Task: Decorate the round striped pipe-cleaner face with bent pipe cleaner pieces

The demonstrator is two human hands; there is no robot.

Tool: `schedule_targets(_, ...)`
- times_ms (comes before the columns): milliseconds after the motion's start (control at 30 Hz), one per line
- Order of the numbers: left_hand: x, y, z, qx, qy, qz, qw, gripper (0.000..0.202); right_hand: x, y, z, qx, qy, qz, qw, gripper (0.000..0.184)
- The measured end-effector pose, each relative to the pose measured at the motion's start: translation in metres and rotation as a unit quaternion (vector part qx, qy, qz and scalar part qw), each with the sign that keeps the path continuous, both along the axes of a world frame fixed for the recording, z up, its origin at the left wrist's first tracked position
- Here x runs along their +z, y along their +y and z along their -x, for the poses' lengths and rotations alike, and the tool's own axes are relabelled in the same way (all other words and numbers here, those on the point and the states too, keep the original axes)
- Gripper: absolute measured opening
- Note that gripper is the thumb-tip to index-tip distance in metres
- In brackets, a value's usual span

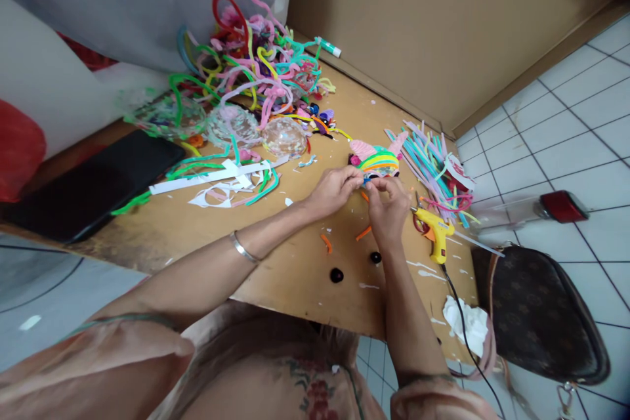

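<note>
A colourful striped craft piece [378,161] with pink ear-like parts lies on the table just beyond my hands. My left hand [337,190] and my right hand [388,207] meet in front of it, fingertips pinched together. Between them shows a small blue piece of pipe cleaner [367,180], partly hidden by the fingers. Short orange pipe cleaner pieces [326,243] lie nearer to me. Two small black round pieces, one of them a black ball [336,275], rest close to the table's front edge.
A yellow glue gun [436,231] with its cord lies right of my right hand, beside a bundle of pipe cleaners [428,164]. A tangled pipe cleaner heap [260,65], clear plastic domes [284,136], paper scraps [216,177] and a black phone [98,184] fill the left. A brown bag [546,315] stands right.
</note>
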State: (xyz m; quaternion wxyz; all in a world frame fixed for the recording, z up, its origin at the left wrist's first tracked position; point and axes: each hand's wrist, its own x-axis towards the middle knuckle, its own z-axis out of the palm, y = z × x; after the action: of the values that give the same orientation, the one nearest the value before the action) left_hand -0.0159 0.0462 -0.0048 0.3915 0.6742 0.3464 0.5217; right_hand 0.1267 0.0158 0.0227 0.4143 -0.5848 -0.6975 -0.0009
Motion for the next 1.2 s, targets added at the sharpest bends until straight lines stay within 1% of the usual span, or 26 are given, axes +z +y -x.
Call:
schedule_targets(67,-0.001,0.001,0.000,0.010,0.016,-0.011,1.000,0.020,0.002,0.001,-0.001,0.018,0.025,0.016,0.999,0.019)
schedule_targets(167,-0.002,0.001,-0.001,0.016,0.033,-0.025,0.999,0.021,0.003,0.002,-0.001,0.024,0.029,0.017,0.999,0.021)
schedule_targets(333,-0.004,-0.002,-0.005,0.028,0.041,-0.015,0.999,0.021,-0.002,0.001,0.002,0.000,-0.011,-0.016,1.000,0.021)
schedule_targets(467,-0.004,-0.003,-0.007,0.042,0.012,-0.006,0.999,0.020,-0.005,0.001,0.003,-0.019,-0.023,-0.024,0.999,0.020)
schedule_targets(533,-0.004,-0.002,-0.007,0.036,-0.017,0.009,0.999,0.019,-0.005,0.002,0.002,-0.013,-0.012,-0.014,1.000,0.019)
schedule_targets(600,-0.004,-0.001,-0.007,0.018,-0.064,0.036,0.997,0.018,-0.005,0.003,0.001,-0.007,-0.003,-0.009,1.000,0.020)
schedule_targets(733,-0.006,0.001,-0.008,-0.019,-0.157,0.115,0.981,0.015,-0.006,0.004,0.000,-0.006,-0.020,-0.021,1.000,0.022)
schedule_targets(833,-0.006,0.002,-0.009,-0.031,-0.188,0.179,0.965,0.014,-0.007,0.003,0.001,-0.015,-0.047,-0.027,0.998,0.024)
schedule_targets(900,-0.005,0.002,-0.009,-0.034,-0.201,0.205,0.957,0.012,-0.008,0.002,0.003,-0.017,-0.059,-0.031,0.998,0.025)
schedule_targets(1000,-0.004,0.004,-0.009,-0.037,-0.206,0.220,0.953,0.009,-0.007,0.001,0.004,-0.017,-0.071,-0.035,0.997,0.024)
schedule_targets(1067,-0.005,0.006,-0.008,-0.035,-0.201,0.218,0.954,0.006,-0.005,0.002,0.002,-0.019,-0.075,-0.041,0.996,0.020)
schedule_targets(1133,-0.008,0.009,-0.007,-0.031,-0.190,0.207,0.959,0.004,-0.003,0.004,-0.003,-0.018,-0.063,-0.056,0.996,0.015)
schedule_targets(1200,-0.010,0.013,-0.005,-0.028,-0.172,0.185,0.967,0.004,-0.001,0.009,-0.009,-0.007,-0.035,-0.080,0.996,0.015)
